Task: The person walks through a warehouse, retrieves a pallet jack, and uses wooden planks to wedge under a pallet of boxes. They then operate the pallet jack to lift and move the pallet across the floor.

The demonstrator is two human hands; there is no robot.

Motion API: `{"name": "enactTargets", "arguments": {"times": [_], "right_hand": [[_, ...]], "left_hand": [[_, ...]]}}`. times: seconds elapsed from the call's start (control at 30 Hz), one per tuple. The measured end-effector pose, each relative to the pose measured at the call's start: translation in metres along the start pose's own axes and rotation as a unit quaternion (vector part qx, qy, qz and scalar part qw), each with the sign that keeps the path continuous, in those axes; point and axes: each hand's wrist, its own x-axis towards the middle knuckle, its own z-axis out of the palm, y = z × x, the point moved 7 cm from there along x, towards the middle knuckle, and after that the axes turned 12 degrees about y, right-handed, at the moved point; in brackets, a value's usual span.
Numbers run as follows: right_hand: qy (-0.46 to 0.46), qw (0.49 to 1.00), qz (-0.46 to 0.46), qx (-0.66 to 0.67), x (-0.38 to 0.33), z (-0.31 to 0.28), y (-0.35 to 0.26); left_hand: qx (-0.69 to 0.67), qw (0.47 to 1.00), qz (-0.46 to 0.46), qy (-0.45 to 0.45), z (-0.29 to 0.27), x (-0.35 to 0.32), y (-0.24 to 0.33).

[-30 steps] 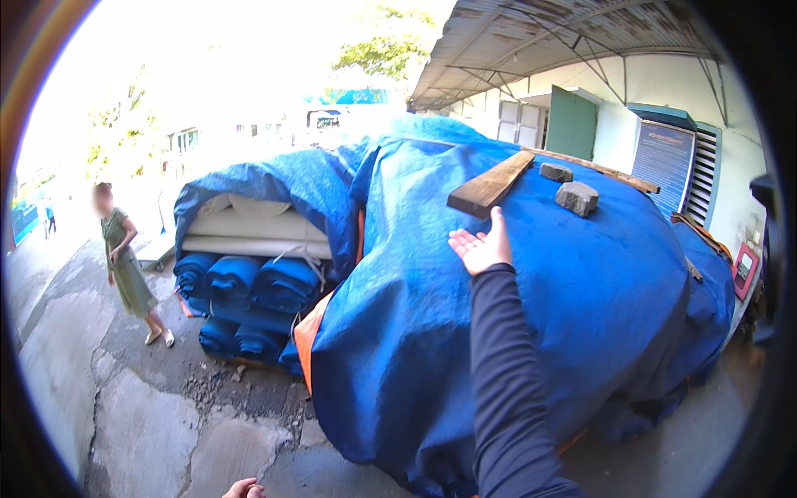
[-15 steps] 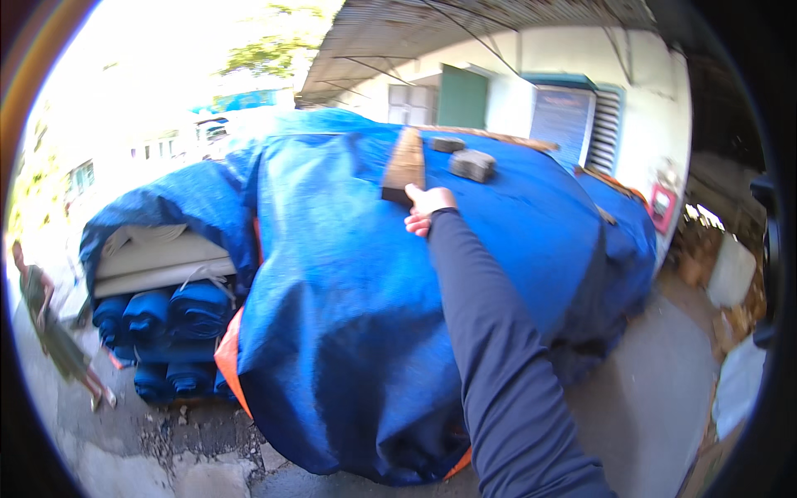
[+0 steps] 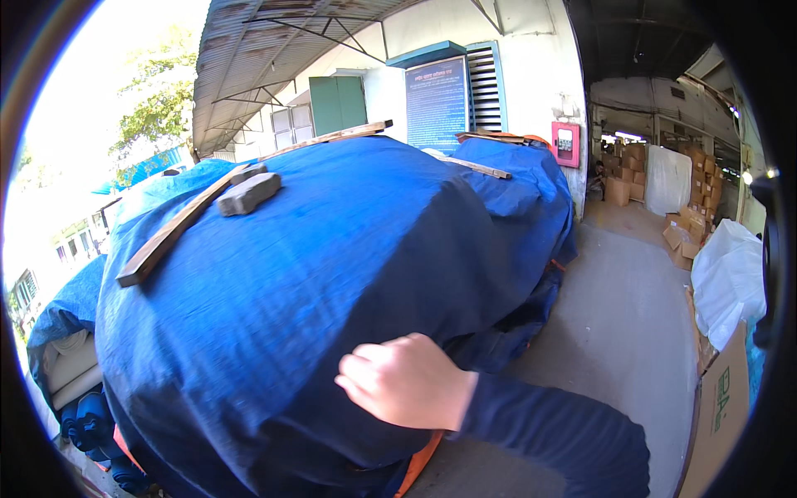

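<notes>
My right hand (image 3: 407, 380) is in front of the near side of a large pile draped in blue tarpaulin (image 3: 290, 249). Its fingers are loosely curled, slightly smeared by motion, and nothing shows in them. Whether the hand touches the sheet I cannot tell. A long wooden beam (image 3: 176, 228) lies across the top of the tarpaulin at the left, away from the hand. Beside the beam sit a grey paving block (image 3: 249, 195) and a smaller grey block (image 3: 246, 173). My left hand is out of view.
More wooden strips (image 3: 332, 137) lie along the tarpaulin's far edge. Blue fabric rolls (image 3: 87, 422) show under the cover at lower left. A concrete floor (image 3: 618, 290) runs along the right, past cardboard boxes (image 3: 685, 232), a white wrapped bundle (image 3: 729, 274) and a large carton (image 3: 721, 415).
My right hand has let go of the wooden beam and drawn back towards me. The view has swung right, bringing the boxes and the indoor area into sight.
</notes>
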Motion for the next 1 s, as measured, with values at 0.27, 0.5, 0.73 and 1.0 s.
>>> {"name": "enactTargets", "arguments": {"times": [0.27,0.5,0.73,1.0], "right_hand": [[0.028,0.982,0.189,0.004,-0.042,-0.083,0.301],[0.108,0.974,0.195,0.032,0.007,-0.007,0.534],[0.114,0.981,0.145,-0.06,0.136,0.03,0.734],[0.165,0.943,0.289,0.011,0.271,0.133,0.987]], "left_hand": [[-0.043,0.984,0.116,0.128,-0.015,0.203,0.168],[-0.066,0.905,0.112,0.405,-0.102,0.355,0.223],[-0.062,0.807,0.389,0.439,-0.183,0.522,0.396],[-0.056,0.93,-0.281,0.23,0.001,0.552,0.244]]}}
